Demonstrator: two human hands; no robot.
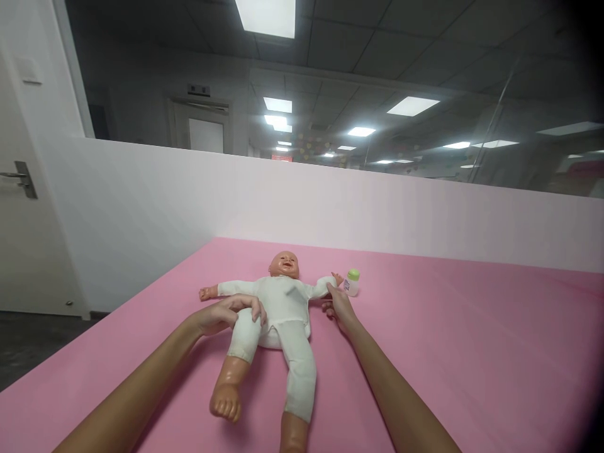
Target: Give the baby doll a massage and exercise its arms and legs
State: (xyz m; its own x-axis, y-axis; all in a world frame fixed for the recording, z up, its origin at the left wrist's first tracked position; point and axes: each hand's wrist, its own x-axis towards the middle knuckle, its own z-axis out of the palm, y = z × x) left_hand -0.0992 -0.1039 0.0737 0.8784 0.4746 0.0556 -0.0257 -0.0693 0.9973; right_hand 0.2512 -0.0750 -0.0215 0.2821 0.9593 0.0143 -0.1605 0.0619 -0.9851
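Head view. Baby doll (278, 308) lies face up at frame centre on the pink bench (472, 352). Left hand (226, 313) curls over the doll's hip and thigh, fingers wrapped. Right hand (338, 308) pinches the doll's sleeve end at the wrist. A small green-capped bottle (352, 282) stands just beside that hand; a careless nudge could tip it. A tug on the sleeve could drag the doll sideways. White partition (189, 201) behind; a door (19, 189) at far left; dim office ceiling lights above.
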